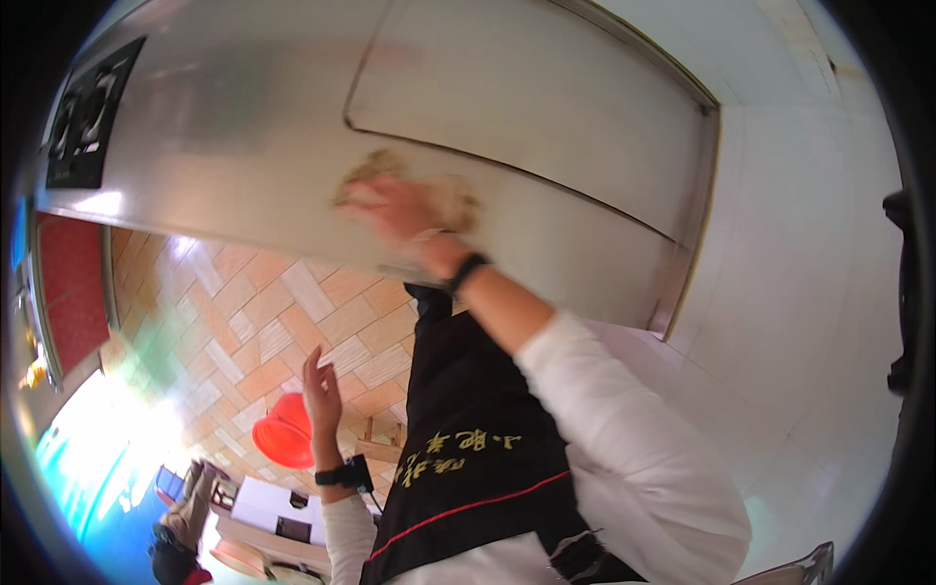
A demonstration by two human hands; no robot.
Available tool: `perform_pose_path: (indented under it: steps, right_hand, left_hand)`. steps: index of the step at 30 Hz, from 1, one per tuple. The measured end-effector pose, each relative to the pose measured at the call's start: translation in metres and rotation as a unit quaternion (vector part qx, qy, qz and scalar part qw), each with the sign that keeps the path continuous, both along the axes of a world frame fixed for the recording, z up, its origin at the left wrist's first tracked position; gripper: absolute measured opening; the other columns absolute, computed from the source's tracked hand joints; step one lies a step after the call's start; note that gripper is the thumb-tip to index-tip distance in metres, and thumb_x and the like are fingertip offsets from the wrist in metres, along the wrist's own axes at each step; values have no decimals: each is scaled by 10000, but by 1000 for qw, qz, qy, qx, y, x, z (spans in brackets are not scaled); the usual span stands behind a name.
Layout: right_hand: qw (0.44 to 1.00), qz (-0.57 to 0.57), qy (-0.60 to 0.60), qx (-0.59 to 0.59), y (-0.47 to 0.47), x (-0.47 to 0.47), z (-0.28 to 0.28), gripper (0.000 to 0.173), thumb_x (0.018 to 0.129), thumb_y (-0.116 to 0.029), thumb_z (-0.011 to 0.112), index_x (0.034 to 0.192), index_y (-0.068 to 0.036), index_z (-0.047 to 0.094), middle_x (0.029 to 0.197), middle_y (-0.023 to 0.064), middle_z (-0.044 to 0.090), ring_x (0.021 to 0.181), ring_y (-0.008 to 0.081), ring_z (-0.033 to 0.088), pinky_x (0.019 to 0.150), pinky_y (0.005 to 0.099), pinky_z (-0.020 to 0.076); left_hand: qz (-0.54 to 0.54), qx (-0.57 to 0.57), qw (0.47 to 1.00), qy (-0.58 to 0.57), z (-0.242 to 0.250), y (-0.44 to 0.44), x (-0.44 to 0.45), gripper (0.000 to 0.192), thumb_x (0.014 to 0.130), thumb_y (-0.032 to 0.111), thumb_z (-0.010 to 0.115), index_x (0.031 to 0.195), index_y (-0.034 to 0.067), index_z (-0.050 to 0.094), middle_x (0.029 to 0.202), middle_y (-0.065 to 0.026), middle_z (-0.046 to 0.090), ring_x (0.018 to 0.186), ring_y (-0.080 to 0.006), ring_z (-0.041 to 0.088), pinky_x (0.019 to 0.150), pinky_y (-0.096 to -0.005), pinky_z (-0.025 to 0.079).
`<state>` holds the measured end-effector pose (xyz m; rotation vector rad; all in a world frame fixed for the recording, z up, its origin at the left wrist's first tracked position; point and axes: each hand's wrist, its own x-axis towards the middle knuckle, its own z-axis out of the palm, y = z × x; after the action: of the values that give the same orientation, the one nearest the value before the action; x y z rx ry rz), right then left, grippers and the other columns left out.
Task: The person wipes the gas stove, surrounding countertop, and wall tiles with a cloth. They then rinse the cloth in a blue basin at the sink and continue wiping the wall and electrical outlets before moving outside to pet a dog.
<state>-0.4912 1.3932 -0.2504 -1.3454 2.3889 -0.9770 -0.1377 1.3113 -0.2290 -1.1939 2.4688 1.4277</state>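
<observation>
On the metal countertop [278,168], my right hand [395,208] presses down on a tan cloth [461,201], which spreads out on both sides of the fingers. Hand and cloth are blurred. My left hand [322,387] hangs over the tiled floor, away from the counter, its fingers apart and nothing in it. A black device is strapped at the left wrist, a black band at the right. I wear a black apron [475,453] with yellow writing and a red stripe.
A black gas hob [95,113] is set in the counter's far left. White wall tiles [790,241] border the right end. A red plastic basin [284,431] and a wooden stool [379,447] are low down beyond my left hand. A person [179,534] is at lower left.
</observation>
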Motion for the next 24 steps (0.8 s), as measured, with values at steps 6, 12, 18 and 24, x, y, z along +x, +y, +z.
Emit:
perform_pose_path:
  steps: [6,12,18,24]
  right_hand:
    - [987,120,66,-79,-2,45,-1,248,805,-132,587,1021,-197,689,1213,-13,575,1107,213,539,890,397,456]
    - [981,-122,147,16,211,-39,9,265,809,-99,593,1060,-165,645,1180,33,599,1082,269,580,884,402,496]
    - [925,-237,190,229,409,-42,17,410,901,-191,572,1307,-154,534,1325,105,512,1207,305,505,997,433,450]
    - [829,-366,71,416,456,22,15,584,932,-265,557,1439,-71,342,1396,209,411,1272,401,401,1052,466,384]
  left_hand:
    - [16,-5,1000,-18,24,-4,16,421,967,53,498,1387,66,463,1258,-161,592,971,-225,651,817,-325,515]
    - [2,24,999,-35,29,20,15,406,967,70,513,1372,78,485,1246,-154,610,971,-217,645,817,-329,517]
    - [-2,41,998,-39,28,71,7,369,959,80,525,1328,80,534,1161,-133,663,967,-226,649,810,-345,517]
    - [21,65,995,-66,33,113,42,323,948,95,540,1266,60,583,1110,-138,682,985,-235,658,812,-336,519]
